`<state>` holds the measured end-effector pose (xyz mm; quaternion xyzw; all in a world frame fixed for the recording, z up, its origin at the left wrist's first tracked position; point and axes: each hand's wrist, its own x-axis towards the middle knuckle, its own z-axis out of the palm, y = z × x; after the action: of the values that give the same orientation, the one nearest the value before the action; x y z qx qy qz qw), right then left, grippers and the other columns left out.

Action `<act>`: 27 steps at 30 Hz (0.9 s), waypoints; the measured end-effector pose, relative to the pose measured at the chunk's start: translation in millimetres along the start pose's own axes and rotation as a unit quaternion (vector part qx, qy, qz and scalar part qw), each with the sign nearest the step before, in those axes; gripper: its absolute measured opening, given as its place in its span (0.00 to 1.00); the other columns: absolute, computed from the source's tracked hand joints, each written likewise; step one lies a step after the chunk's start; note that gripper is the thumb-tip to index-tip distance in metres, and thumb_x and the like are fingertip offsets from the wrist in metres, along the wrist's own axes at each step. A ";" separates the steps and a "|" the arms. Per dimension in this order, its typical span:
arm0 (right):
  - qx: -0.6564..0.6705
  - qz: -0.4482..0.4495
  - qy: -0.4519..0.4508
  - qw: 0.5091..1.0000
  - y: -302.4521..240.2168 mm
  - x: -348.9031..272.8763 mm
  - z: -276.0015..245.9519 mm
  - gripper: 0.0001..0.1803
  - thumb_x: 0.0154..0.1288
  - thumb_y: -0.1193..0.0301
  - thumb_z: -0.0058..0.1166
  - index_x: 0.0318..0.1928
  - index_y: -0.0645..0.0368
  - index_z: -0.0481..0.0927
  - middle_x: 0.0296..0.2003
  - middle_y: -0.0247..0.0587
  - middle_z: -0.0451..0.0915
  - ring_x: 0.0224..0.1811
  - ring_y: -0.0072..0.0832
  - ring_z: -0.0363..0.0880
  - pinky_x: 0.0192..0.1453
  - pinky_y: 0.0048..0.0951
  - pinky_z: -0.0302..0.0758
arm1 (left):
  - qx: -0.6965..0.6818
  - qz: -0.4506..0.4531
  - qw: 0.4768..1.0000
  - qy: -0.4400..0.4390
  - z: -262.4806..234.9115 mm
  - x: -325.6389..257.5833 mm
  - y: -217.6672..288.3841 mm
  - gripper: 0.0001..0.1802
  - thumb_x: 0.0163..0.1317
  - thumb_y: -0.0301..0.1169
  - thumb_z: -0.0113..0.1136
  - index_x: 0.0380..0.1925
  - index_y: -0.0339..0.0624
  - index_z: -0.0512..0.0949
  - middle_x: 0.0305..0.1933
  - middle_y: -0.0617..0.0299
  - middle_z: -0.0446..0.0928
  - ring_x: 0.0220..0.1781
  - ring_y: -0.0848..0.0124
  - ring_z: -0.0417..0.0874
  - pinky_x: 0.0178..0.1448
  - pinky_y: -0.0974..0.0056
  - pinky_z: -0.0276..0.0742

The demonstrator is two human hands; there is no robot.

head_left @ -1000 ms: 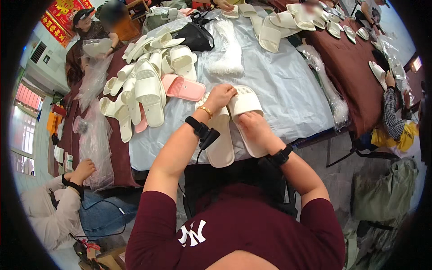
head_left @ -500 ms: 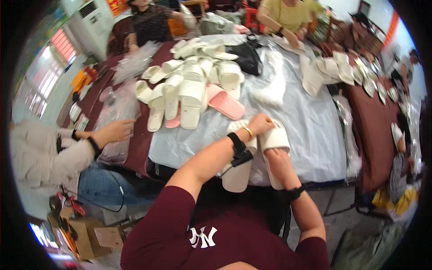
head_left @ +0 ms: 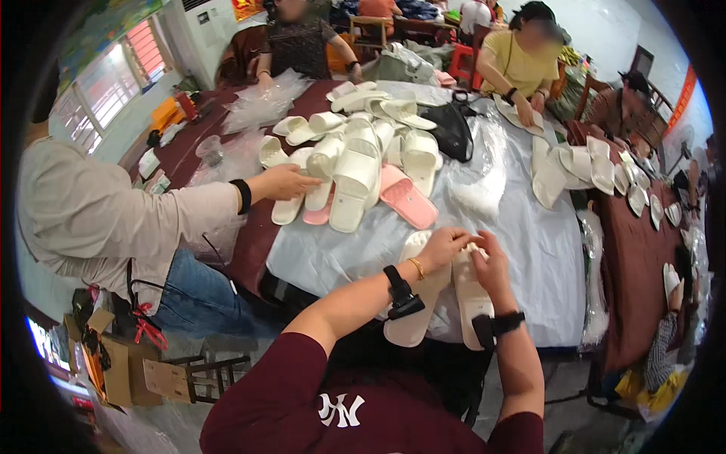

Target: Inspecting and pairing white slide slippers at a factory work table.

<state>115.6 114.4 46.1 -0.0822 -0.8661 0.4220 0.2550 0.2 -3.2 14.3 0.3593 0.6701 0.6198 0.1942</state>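
Observation:
Two cream slide slippers lie side by side at the table's near edge, the left slipper [head_left: 414,318] and the right slipper [head_left: 471,303]. My left hand [head_left: 446,247] grips the toe end of the left one. My right hand [head_left: 490,265] holds the toe end of the right one, and both hands meet above the pair. Each wrist carries a black band, and the left also has a thin gold bracelet. The slippers' toe ends are hidden under my fingers.
A pile of cream slippers [head_left: 355,155] with a pink slipper [head_left: 408,203] sits farther back on the pale table sheet [head_left: 529,250]. A co-worker's hand [head_left: 283,181] reaches in from the left. Other people sit at the far side. More slippers [head_left: 590,166] lie right; a black bag [head_left: 452,129] behind.
The view has swung left, bringing the seated co-worker and the window into sight. My hands stay on the toe ends of the same two slippers at the table edge.

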 end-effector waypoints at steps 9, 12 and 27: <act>0.182 0.161 0.036 0.969 21.9 20.7 30.5 0.11 0.62 0.72 0.54 0.43 0.64 0.78 0.28 0.43 0.83 0.30 0.25 0.82 0.35 0.24 0.76 | 0.039 0.003 0.999 0.033 -8.0 2.0 -8.2 0.14 0.67 0.32 0.52 0.45 0.34 0.79 0.38 0.60 0.80 0.42 0.73 0.77 0.50 0.69 0.72; 0.218 0.172 0.069 0.958 21.8 17.5 31.6 0.10 0.62 0.73 0.53 0.42 0.64 0.79 0.27 0.41 0.83 0.28 0.22 0.81 0.33 0.22 0.75 | 0.035 0.039 0.997 0.064 -5.1 4.0 -16.5 0.15 0.66 0.30 0.53 0.48 0.35 0.79 0.37 0.61 0.80 0.41 0.74 0.77 0.49 0.70 0.71; 0.017 0.059 0.118 0.991 20.5 4.4 37.0 0.07 0.53 0.74 0.60 0.36 0.55 0.85 0.27 0.41 0.77 0.28 0.34 0.77 0.34 0.31 0.74 | -0.155 -0.079 0.983 0.065 -5.2 -7.4 1.0 0.10 0.62 0.25 0.57 0.43 0.37 0.79 0.30 0.69 0.75 0.30 0.81 0.70 0.36 0.75 0.69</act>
<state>91.4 103.4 12.8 -0.1784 -0.8162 0.4382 0.3316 1.7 -12.1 14.7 0.2299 0.6030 0.7212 0.2518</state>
